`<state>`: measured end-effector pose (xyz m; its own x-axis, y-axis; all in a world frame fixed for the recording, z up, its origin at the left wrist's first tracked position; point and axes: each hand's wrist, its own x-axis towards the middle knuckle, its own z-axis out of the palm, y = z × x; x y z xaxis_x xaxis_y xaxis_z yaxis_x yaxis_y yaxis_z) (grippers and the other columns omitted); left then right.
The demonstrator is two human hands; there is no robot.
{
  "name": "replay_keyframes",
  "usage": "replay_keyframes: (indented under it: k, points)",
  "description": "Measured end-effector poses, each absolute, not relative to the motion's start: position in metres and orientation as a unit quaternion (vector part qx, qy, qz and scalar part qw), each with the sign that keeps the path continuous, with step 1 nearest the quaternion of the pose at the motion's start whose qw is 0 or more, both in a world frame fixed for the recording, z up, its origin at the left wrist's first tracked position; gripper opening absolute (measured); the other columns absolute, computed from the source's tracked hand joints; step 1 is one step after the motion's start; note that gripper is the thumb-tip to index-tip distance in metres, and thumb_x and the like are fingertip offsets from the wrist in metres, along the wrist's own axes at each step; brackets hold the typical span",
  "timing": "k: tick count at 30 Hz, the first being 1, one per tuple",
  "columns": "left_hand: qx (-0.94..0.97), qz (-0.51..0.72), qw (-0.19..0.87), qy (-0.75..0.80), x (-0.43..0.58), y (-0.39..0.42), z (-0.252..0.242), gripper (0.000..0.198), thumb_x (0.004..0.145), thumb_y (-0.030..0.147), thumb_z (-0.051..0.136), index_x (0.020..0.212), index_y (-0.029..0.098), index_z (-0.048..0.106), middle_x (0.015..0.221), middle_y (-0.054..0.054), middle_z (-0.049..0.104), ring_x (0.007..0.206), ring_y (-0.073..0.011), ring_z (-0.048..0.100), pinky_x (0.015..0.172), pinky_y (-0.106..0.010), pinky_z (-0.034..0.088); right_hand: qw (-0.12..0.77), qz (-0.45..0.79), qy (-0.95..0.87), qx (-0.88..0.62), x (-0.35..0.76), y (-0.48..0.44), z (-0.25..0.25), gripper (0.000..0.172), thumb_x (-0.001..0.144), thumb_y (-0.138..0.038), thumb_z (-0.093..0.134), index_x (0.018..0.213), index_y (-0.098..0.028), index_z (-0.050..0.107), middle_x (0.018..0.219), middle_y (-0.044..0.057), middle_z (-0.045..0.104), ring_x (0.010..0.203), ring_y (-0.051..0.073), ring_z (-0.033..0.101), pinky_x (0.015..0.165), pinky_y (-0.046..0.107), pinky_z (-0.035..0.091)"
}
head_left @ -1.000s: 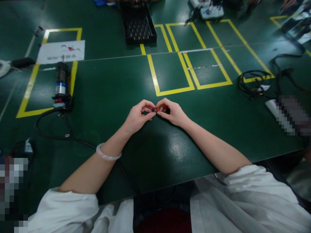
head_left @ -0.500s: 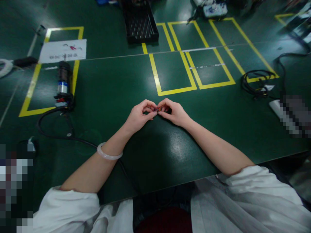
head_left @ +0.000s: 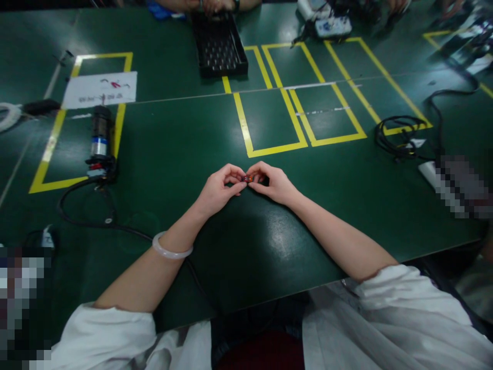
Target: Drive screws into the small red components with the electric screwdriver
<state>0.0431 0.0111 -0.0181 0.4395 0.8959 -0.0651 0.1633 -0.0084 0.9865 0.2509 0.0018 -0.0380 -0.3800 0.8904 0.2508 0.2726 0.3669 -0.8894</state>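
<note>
Between my two hands sits a tiny dark red and orange part (head_left: 247, 179), too small for me to name its kind. My left hand (head_left: 220, 190), with a pale bangle (head_left: 171, 247) on its wrist, pinches the part's left end between thumb and fingers. On the other end, the thumb and forefinger of my right hand (head_left: 274, 184) are closed as well. The fingertips of both hands nearly meet just above the green tabletop (head_left: 262, 231). Most of the part is hidden by the fingers.
A black tray (head_left: 221, 56) lies at the far side, with a co-worker's hands (head_left: 217, 6) behind it. To the left stand a dark cylindrical tool (head_left: 100, 136) with a hose and a white sheet (head_left: 100, 90). A coiled black cable (head_left: 400, 136) lies right. Yellow tape (head_left: 277, 150) marks rectangles.
The view has tilted slightly upward, so the table appears lower and the co-worker's hands show behind the tray. Both my hands keep their pinch on the small part.
</note>
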Motion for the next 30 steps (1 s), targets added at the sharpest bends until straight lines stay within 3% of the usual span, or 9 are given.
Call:
replay_keyframes:
  k: [12, 22, 27, 30]
  points:
    - [0.639, 0.313, 0.564, 0.419, 0.043, 0.015, -0.022, 0.034, 0.079, 0.035, 0.077, 0.1, 0.014, 0.061, 0.095, -0.004, 0.064, 0.079, -0.0136, 0.063, 0.06, -0.022, 0.058, 0.411, 0.416, -0.709, -0.394, 0.253, 0.004, -0.042, 0.015, 0.088, -0.024, 0.067, 0.102, -0.019, 0.063, 0.086, 0.0, 0.067, 0.072, 0.012, 0.061, 0.069, 0.027, 0.048]
    - [0.64, 0.296, 0.572, 0.419, 0.044, 0.014, -0.018, 0.037, 0.078, 0.038, 0.077, 0.101, 0.014, 0.061, 0.096, -0.005, 0.066, 0.08, -0.0145, 0.064, 0.064, -0.024, 0.058, 0.417, 0.377, -0.728, -0.393, 0.254, 0.004, -0.041, 0.014, 0.089, -0.026, 0.068, 0.101, -0.018, 0.065, 0.092, 0.002, 0.064, 0.073, 0.012, 0.061, 0.068, 0.027, 0.048]
    - [0.668, 0.224, 0.576, 0.414, 0.031, 0.021, -0.007, 0.04, 0.084, 0.044, 0.073, 0.108, 0.015, 0.063, 0.1, -0.008, 0.07, 0.086, -0.0185, 0.068, 0.074, -0.031, 0.059, 0.396, 0.402, -0.721, -0.401, 0.254, 0.003, -0.04, 0.015, 0.089, -0.026, 0.067, 0.102, -0.018, 0.065, 0.085, 0.0, 0.066, 0.071, 0.013, 0.06, 0.068, 0.027, 0.047]
    - [0.715, 0.189, 0.522, 0.425, 0.006, 0.036, 0.008, 0.043, 0.089, 0.049, 0.067, 0.116, 0.015, 0.065, 0.112, -0.011, 0.071, 0.098, -0.0223, 0.069, 0.088, -0.037, 0.057, 0.39, 0.407, -0.718, -0.408, 0.254, 0.002, -0.039, 0.016, 0.088, -0.025, 0.067, 0.102, -0.018, 0.065, 0.079, -0.001, 0.065, 0.07, 0.013, 0.058, 0.069, 0.027, 0.047]
